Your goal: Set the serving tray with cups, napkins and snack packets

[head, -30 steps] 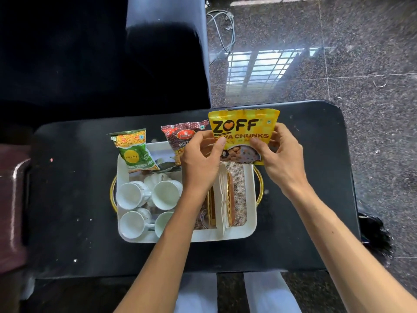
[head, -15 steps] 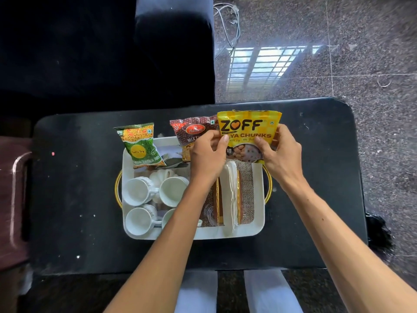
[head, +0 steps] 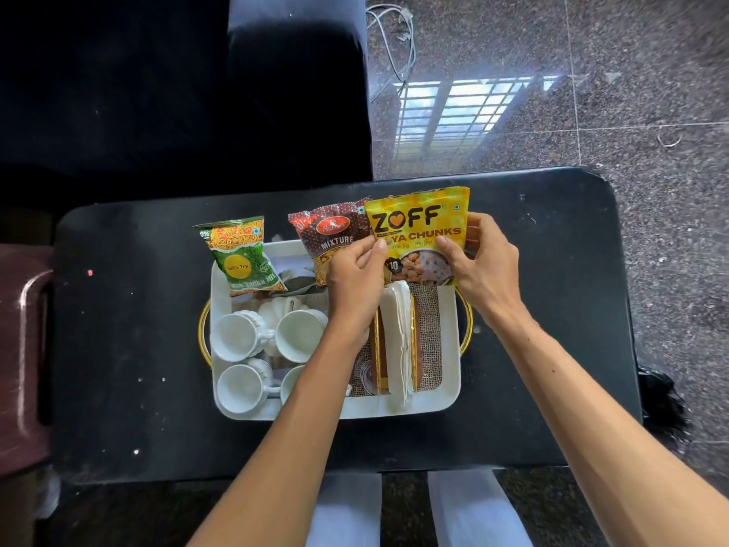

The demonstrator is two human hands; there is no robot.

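Observation:
A white serving tray (head: 451, 394) with gold handles lies on the black table. Both hands hold a yellow soya chunks packet (head: 419, 227) upright at the tray's far right edge: my left hand (head: 355, 282) pinches its left side, my right hand (head: 483, 266) its right side. A brown mixture packet (head: 329, 238) stands just left of it, and a green snack packet (head: 240, 254) leans at the far left. Several white cups (head: 236, 335) fill the tray's left half. White napkins (head: 396, 333) stand in a gold holder on a burlap mat.
The black table (head: 130, 349) has bare surface on both sides of the tray. A dark sofa (head: 177, 92) stands beyond it. A maroon stool (head: 23, 349) is at the left edge. Cables (head: 394, 37) lie on the granite floor.
The yellow packet has been lowered a little toward the tray's far edge, next to the brown packet. Both hands keep their hold on it.

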